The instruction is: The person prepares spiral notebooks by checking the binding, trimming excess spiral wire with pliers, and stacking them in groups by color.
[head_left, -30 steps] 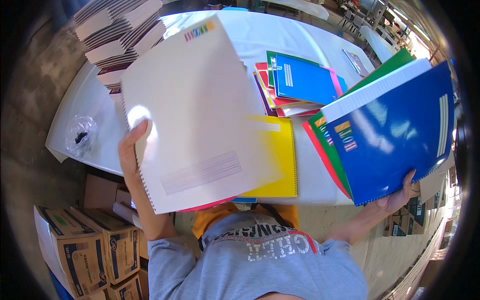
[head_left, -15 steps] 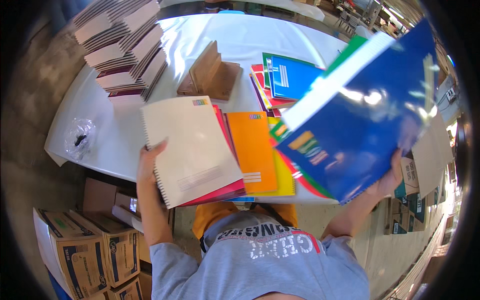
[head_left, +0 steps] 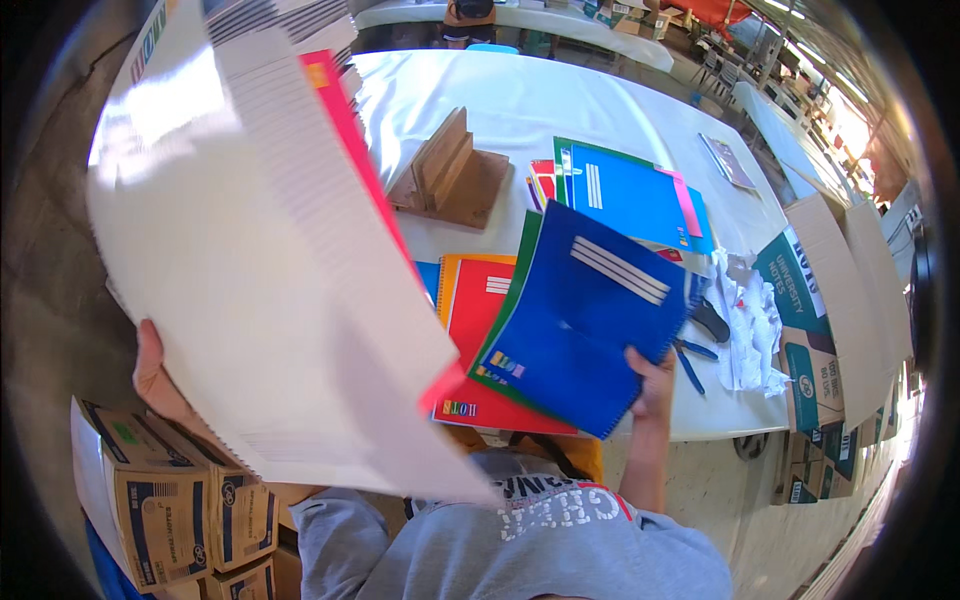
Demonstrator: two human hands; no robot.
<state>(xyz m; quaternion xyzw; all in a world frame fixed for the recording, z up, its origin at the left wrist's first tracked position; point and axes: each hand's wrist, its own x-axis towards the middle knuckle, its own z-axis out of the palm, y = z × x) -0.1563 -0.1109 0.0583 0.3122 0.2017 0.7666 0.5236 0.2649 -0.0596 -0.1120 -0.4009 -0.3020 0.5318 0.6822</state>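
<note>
A white-covered spiral notebook [head_left: 240,290] is raised close to the camera at the left, blurred by motion, its lined pages fanned out. My left hand [head_left: 165,375] grips its outer edge, the fingers partly hidden behind it. Along its right side shows a pink-red cover [head_left: 352,165]. With my right hand [head_left: 652,385] I hold a dark blue spiral notebook [head_left: 590,320] by its right edge, thumb on top. A green cover [head_left: 515,290] peeks out beneath the blue one. Both lie tilted over a red notebook [head_left: 470,310] at the table's near edge. An orange cover edge shows beside that one.
A wooden stand [head_left: 455,180] sits mid-table, left of a stack with a lighter blue notebook [head_left: 615,190]. Pliers [head_left: 692,360] and crumpled white paper [head_left: 750,335] lie right, beside an open cardboard box [head_left: 805,310]. More cartons [head_left: 165,510] stand at lower left.
My left hand has lifted the white notebook up and leftward, toward the camera. My right hand has brought the blue and green notebooks down and left over the red one.
</note>
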